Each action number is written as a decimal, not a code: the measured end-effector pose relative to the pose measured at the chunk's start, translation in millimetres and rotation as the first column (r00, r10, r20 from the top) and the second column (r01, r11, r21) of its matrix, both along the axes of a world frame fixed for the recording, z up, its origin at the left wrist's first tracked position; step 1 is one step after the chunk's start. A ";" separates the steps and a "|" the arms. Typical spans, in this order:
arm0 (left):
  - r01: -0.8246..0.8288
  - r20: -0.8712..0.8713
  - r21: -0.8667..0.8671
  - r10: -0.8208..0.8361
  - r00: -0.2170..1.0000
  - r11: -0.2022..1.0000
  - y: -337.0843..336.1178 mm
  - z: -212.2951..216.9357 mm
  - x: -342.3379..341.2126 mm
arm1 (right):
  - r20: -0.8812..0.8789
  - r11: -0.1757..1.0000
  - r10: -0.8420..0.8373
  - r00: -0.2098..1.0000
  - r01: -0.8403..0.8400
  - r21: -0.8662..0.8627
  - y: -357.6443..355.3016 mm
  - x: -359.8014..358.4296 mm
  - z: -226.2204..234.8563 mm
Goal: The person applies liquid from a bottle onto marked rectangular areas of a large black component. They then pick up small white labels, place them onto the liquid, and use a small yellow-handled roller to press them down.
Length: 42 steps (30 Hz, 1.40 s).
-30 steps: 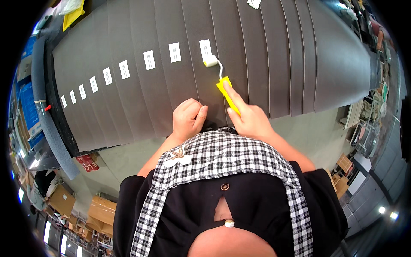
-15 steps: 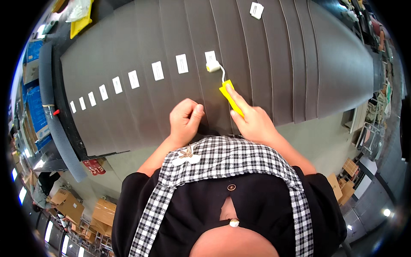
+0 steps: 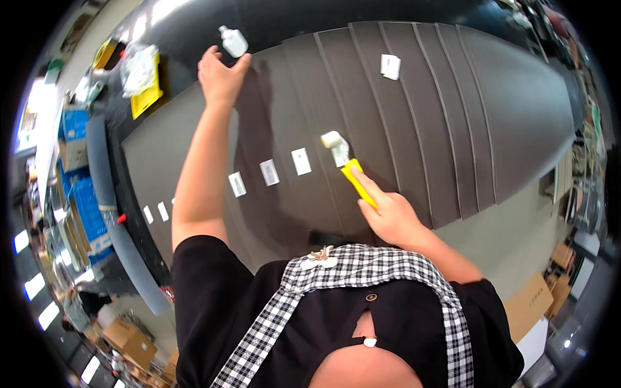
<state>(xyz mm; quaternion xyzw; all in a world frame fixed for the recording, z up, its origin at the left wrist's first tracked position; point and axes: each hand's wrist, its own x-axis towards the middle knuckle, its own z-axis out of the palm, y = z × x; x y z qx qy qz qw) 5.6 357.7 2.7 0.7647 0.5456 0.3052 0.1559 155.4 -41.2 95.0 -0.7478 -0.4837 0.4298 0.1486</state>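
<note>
**Grey sheets, small roller and bottle on the bench**

Grey overlapping sheets [image 3: 414,110] cover the dark bench [image 3: 310,19], laid in stepped strips running toward 12 o'clock. The right hand [image 3: 391,216], at about 5 o'clock of centre, has its grip wrapped closed round the yellow handle of a small paint roller [image 3: 346,165]; the index finger lies along the handle, and the white roller head rests on a sheet toward 11 o'clock of the hand. The left hand [image 3: 220,77] is stretched far out toward 11 o'clock, fingers spread and curved, its grip open and holding nothing, with the fingertips just beside a small white bottle [image 3: 233,42]. A row of white labels [image 3: 268,172] runs across the sheets from the roller head toward 8 o'clock. A single white label [image 3: 390,66] lies apart at 1 o'clock. A yellow packet [image 3: 145,90] sits at 10 o'clock, near the left hand.
</note>
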 end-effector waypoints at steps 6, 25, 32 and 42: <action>-0.128 -0.152 -0.137 0.106 0.983 0.982 52.0 -19.1 32.0 | -0.120 0.999 0.011 0.993 -0.015 -0.033 -58.6 13.4 -9.1; 0.334 0.241 -0.116 -0.300 0.923 0.935 -245.3 127.9 -26.1 | -0.482 0.888 0.119 0.868 0.124 0.443 -1.2 -0.8 -26.3; 0.336 0.538 -0.459 -0.043 0.842 0.822 -364.2 102.3 31.2 | -0.835 0.899 -0.342 -0.432 0.107 -0.424 -27.3 11.9 -46.7; 0.283 0.610 -0.406 0.027 0.792 0.869 -374.6 85.2 45.1 | -0.706 0.794 -0.396 -0.587 0.167 -0.584 -27.3 17.5 -51.5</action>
